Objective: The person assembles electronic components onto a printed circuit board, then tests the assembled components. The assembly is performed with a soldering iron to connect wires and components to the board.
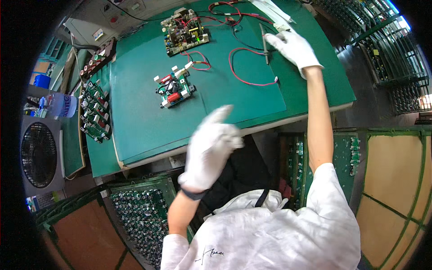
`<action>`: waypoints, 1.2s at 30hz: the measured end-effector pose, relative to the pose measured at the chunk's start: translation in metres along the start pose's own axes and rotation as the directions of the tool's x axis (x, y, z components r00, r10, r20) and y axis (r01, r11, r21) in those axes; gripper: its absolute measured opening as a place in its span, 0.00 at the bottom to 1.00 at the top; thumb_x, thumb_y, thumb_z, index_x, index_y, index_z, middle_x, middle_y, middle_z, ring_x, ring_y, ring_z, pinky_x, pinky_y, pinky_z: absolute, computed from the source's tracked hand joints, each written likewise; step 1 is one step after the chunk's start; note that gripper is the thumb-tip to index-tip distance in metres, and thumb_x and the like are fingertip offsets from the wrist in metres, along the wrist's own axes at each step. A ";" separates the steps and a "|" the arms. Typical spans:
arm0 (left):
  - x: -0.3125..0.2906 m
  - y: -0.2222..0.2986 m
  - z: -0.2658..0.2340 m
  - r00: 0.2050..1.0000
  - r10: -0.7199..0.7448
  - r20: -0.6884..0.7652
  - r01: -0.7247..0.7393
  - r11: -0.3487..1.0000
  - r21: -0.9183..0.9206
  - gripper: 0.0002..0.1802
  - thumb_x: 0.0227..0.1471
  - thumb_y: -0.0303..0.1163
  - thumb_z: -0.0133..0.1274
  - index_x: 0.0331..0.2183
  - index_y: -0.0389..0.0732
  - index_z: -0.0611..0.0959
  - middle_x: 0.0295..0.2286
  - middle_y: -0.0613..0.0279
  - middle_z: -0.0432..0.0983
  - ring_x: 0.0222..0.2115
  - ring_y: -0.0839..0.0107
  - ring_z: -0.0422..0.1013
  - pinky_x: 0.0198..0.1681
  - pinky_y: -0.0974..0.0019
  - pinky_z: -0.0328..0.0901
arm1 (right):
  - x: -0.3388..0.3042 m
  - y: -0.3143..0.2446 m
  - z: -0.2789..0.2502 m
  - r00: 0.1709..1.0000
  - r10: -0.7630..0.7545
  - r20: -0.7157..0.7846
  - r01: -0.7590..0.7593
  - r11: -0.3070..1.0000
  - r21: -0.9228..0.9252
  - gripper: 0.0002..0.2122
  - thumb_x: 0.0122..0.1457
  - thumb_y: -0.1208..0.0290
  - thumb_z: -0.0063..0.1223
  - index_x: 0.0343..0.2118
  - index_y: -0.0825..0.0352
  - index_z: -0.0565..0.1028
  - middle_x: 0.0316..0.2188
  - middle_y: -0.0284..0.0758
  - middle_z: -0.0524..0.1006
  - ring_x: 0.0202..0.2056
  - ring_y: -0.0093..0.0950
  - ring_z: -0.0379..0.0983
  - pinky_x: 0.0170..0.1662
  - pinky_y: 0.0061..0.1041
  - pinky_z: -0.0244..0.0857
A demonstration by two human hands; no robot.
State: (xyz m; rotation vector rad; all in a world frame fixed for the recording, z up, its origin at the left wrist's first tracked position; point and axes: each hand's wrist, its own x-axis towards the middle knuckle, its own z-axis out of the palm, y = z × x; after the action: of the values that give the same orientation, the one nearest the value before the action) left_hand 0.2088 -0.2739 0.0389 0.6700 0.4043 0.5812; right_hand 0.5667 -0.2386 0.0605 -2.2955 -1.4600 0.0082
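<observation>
Above the front edge of the bench hovers my white-gloved left hand, blurred by motion. One finger stretches away from the others, and nothing shows in its grasp. My gloved right hand reaches to the far right of the bench, thumb and fingers apart. Its thumb is beside a slim metal pen-shaped tool, and its fingertips are by white strips; whether they touch is unclear. A small green circuit board with red and white parts lies at mid-bench. Behind it stands a larger populated board with a green light.
Red and black leads run across the back, and a pink wire curves over the green mat. Boards line the left edge near a fan and plastic bottle. A board-filled tray sits below.
</observation>
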 end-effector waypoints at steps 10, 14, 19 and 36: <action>0.139 -0.075 0.060 0.980 -0.199 0.032 0.183 0.817 -0.547 0.19 0.65 0.51 0.54 0.45 0.46 0.76 0.22 0.74 0.66 0.21 0.77 0.65 0.28 0.70 0.65 | 0.004 -0.031 0.005 0.974 -0.006 0.228 -0.066 0.949 0.308 0.26 0.60 0.44 0.58 0.38 0.70 0.83 0.25 0.33 0.77 0.28 0.23 0.70 0.34 0.25 0.64; 0.092 -0.040 0.073 0.993 -0.098 0.069 0.107 0.986 -0.129 0.19 0.69 0.45 0.48 0.50 0.41 0.79 0.24 0.79 0.62 0.25 0.82 0.60 0.29 0.73 0.58 | -0.013 -0.037 -0.024 0.978 0.012 0.210 -0.150 0.741 0.654 0.21 0.61 0.47 0.60 0.35 0.66 0.82 0.21 0.22 0.70 0.22 0.12 0.61 0.26 0.16 0.52; 0.003 0.044 0.028 0.794 0.295 0.532 -0.607 0.442 0.660 0.16 0.70 0.37 0.44 0.42 0.35 0.81 0.33 0.63 0.75 0.34 0.76 0.71 0.40 0.70 0.68 | -0.026 -0.059 -0.045 0.995 -0.028 0.093 -0.079 0.327 0.942 0.16 0.66 0.58 0.57 0.41 0.71 0.80 0.24 0.24 0.70 0.22 0.14 0.65 0.25 0.15 0.56; 0.069 0.163 -0.142 0.954 0.301 0.002 -0.192 0.604 0.774 0.17 0.61 0.35 0.62 0.46 0.39 0.75 0.37 0.68 0.74 0.37 0.79 0.72 0.43 0.75 0.67 | 0.009 -0.112 0.106 0.976 -0.217 -0.006 0.088 0.371 0.924 0.12 0.66 0.67 0.58 0.45 0.72 0.78 0.39 0.33 0.82 0.39 0.23 0.79 0.46 0.23 0.70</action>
State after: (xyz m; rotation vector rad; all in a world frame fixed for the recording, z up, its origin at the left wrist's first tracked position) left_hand 0.1276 -0.0619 0.0367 1.5527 0.7044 0.7175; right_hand 0.4498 -0.1540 0.0043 -1.1996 -1.2066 0.7452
